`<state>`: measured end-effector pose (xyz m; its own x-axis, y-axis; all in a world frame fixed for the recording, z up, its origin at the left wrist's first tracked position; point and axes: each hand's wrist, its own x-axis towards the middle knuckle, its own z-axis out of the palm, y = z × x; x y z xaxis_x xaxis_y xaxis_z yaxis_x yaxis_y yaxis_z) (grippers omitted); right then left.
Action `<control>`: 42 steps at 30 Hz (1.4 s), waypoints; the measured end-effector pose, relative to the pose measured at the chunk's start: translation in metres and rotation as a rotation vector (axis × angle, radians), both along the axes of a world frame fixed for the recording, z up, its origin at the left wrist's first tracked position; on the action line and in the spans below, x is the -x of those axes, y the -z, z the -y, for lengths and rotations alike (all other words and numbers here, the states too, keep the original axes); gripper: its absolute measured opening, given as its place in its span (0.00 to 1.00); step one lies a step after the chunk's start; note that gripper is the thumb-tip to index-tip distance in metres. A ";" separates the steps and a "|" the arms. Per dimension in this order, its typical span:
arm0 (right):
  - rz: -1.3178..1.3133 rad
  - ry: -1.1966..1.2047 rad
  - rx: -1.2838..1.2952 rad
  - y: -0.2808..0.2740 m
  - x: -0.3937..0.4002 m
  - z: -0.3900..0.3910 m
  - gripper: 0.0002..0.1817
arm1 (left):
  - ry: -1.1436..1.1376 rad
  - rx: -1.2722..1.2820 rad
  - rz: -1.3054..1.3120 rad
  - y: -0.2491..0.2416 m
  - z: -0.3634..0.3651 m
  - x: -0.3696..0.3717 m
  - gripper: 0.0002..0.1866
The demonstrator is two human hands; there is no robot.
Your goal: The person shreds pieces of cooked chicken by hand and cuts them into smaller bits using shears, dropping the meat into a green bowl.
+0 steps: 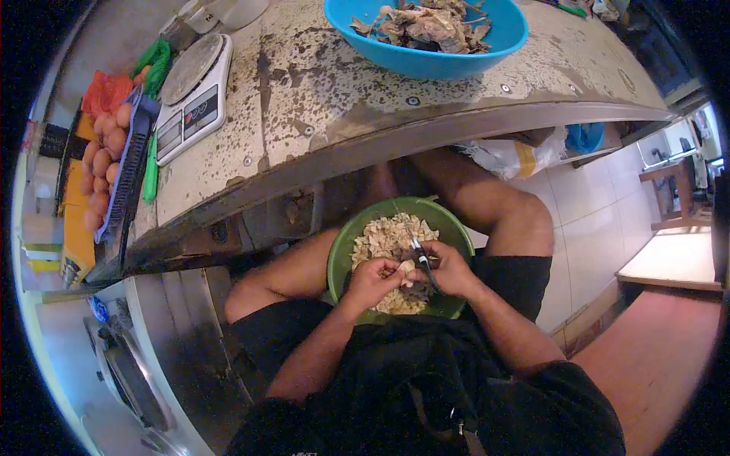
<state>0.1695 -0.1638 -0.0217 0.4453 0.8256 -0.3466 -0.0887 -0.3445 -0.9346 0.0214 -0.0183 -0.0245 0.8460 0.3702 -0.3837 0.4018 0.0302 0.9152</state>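
A green basin (335, 267) rests between my legs, with many pale, chopped pieces (386, 235) in it. Over its middle, my left hand (374, 283) pinches a small pale piece (408, 271) between thumb and fingers. Close beside it on the right, my right hand (449, 270) is closed around the dark handle of a knife (418, 249), whose thin blade points up and away over the basin. The fingertips of both hands nearly meet at the pale piece.
On the worn table (296, 91) ahead stand a blue basin (433, 64) of cooked meat or bones and a white scale (199, 106). Eggs (101, 162) sit in a purple tray at the left. A wooden bench (646, 365) is at the right.
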 end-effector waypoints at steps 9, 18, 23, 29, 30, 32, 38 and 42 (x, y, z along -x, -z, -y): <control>0.026 0.023 -0.015 -0.005 0.001 -0.001 0.31 | 0.009 -0.065 0.054 -0.005 0.006 -0.002 0.08; -0.284 0.016 -0.108 -0.023 -0.001 -0.004 0.29 | -0.072 0.547 0.143 -0.002 0.002 -0.002 0.05; -0.285 0.066 -0.108 -0.025 -0.004 -0.004 0.27 | -0.085 0.748 0.172 0.001 -0.003 -0.001 0.10; -0.182 0.159 -0.126 -0.020 -0.004 -0.004 0.30 | -0.198 0.810 0.142 -0.021 -0.012 -0.003 0.15; -0.181 0.160 -0.127 -0.019 -0.004 -0.004 0.30 | -0.182 0.794 0.182 -0.021 -0.013 -0.003 0.15; -0.041 0.161 -0.115 -0.018 -0.004 -0.004 0.31 | -0.166 0.778 0.224 -0.021 -0.015 -0.002 0.15; 0.203 0.295 -0.116 0.000 -0.009 -0.002 0.31 | -0.220 0.719 0.266 -0.029 -0.026 0.000 0.15; 0.116 0.269 -0.052 -0.014 -0.009 -0.004 0.31 | -0.274 0.659 0.267 -0.020 -0.032 0.000 0.16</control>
